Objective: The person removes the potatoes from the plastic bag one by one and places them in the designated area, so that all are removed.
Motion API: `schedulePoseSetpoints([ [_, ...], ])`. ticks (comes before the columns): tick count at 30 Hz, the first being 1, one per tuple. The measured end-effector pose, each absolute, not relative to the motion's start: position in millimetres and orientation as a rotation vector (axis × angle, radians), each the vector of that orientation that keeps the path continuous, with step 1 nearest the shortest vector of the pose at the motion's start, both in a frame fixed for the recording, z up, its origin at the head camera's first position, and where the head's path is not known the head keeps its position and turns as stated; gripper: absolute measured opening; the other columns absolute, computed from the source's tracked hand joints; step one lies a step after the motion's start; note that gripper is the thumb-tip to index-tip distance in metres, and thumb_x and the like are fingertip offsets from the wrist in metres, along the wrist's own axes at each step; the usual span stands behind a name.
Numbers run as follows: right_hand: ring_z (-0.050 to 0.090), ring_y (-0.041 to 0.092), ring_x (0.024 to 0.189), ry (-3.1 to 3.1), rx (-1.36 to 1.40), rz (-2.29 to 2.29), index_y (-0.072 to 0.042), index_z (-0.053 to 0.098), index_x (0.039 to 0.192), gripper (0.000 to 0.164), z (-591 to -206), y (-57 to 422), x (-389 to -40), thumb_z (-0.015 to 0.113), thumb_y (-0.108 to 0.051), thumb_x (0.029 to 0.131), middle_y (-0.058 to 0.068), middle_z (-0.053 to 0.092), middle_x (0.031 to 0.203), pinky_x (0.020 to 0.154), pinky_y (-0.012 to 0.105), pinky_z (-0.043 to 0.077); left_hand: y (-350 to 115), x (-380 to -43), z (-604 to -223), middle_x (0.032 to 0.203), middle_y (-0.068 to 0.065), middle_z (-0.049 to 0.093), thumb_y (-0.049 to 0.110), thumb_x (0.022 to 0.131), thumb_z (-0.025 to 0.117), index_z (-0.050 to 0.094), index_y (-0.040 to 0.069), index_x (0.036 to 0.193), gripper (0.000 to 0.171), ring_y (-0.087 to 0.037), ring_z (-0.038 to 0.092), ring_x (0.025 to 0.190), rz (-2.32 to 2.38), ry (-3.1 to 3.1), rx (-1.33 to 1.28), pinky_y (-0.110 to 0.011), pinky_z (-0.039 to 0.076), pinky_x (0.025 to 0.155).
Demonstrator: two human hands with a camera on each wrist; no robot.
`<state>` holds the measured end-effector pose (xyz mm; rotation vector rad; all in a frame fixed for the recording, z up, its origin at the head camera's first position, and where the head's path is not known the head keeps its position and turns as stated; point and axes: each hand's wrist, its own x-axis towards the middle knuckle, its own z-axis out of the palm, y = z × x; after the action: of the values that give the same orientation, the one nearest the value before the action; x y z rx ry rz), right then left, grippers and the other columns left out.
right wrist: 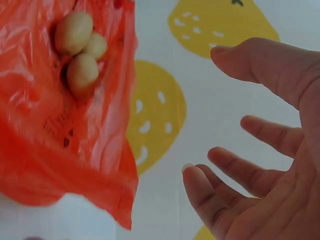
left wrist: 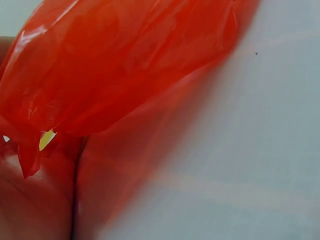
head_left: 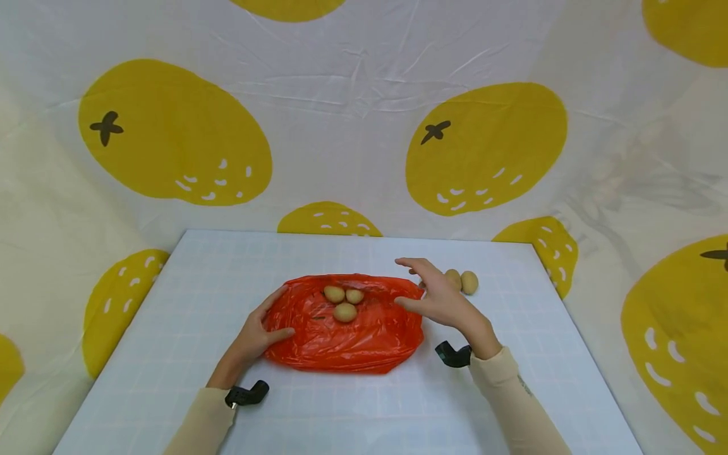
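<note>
A red plastic bag [head_left: 352, 351] lies on the table, with its opening spread upward. Three small potatoes [head_left: 345, 312] sit together inside it, also visible in the right wrist view as pale round potatoes [right wrist: 82, 75]. My left hand [head_left: 257, 332] holds the bag's left edge, thumb over the rim and fingers along the outer side. In the left wrist view the red plastic [left wrist: 125, 60] covers most of that hand [left wrist: 35, 200]. My right hand [head_left: 440, 300] is in the air at the bag's right edge, fingers spread and holding nothing [right wrist: 270, 185].
More potatoes [head_left: 469, 282] lie on the table behind my right hand, partly hidden by it. The white table [head_left: 227, 259] has a faint check pattern. A cloth [head_left: 352, 158] printed with large yellow fruit hangs behind and at both sides.
</note>
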<state>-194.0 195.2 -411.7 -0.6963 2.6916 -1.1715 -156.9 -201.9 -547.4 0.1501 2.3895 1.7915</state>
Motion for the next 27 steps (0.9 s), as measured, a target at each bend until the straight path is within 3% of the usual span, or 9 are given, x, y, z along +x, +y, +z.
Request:
schedulePoseSetpoints([
  [9, 0.053, 0.037, 0.131, 2.577, -0.852, -1.101, -0.018, 0.046, 0.152, 0.071, -410, 162, -198, 0.079, -0.028, 0.09, 0.007, 0.049, 0.151, 0.102, 0.055, 0.054, -206, -158, -550, 0.172, -0.011, 0.02, 0.016, 0.086, 0.082, 0.027, 0.025, 0.164, 0.096, -0.042, 0.023, 0.155, 1.839, 2.296, 0.187, -0.038, 0.051, 0.108],
  [13, 0.05, 0.038, 0.136, 2.51, -0.907, -1.068, -0.015, 0.045, 0.153, 0.073, -411, 149, -200, 0.079, -0.026, 0.09, 0.011, 0.049, 0.153, 0.11, 0.058, 0.047, -207, -158, -549, 0.172, -0.011, 0.019, 0.017, 0.085, 0.083, 0.027, 0.025, 0.164, 0.097, -0.043, 0.022, 0.155, 1.834, 2.283, 0.186, -0.045, 0.048, 0.111],
  [18, 0.05, 0.035, 0.137, 2.42, -0.969, -1.052, -0.013, 0.046, 0.152, 0.072, -417, 133, -203, 0.08, -0.023, 0.09, 0.01, 0.052, 0.15, 0.111, 0.054, 0.047, -207, -158, -549, 0.172, -0.012, 0.02, 0.016, 0.084, 0.084, 0.028, 0.025, 0.164, 0.097, -0.044, 0.021, 0.155, 1.824, 2.287, 0.173, -0.058, 0.043, 0.113],
  [27, 0.051, 0.037, 0.137, 2.297, -1.047, -1.022, -0.009, 0.046, 0.152, 0.07, -431, 116, -213, 0.078, -0.019, 0.091, 0.017, 0.051, 0.152, 0.114, 0.055, 0.044, -201, -157, -545, 0.171, -0.014, 0.023, 0.02, 0.086, 0.084, 0.03, 0.025, 0.163, 0.095, -0.045, 0.021, 0.155, 1.715, 2.403, 0.111, -0.062, 0.039, 0.114],
])
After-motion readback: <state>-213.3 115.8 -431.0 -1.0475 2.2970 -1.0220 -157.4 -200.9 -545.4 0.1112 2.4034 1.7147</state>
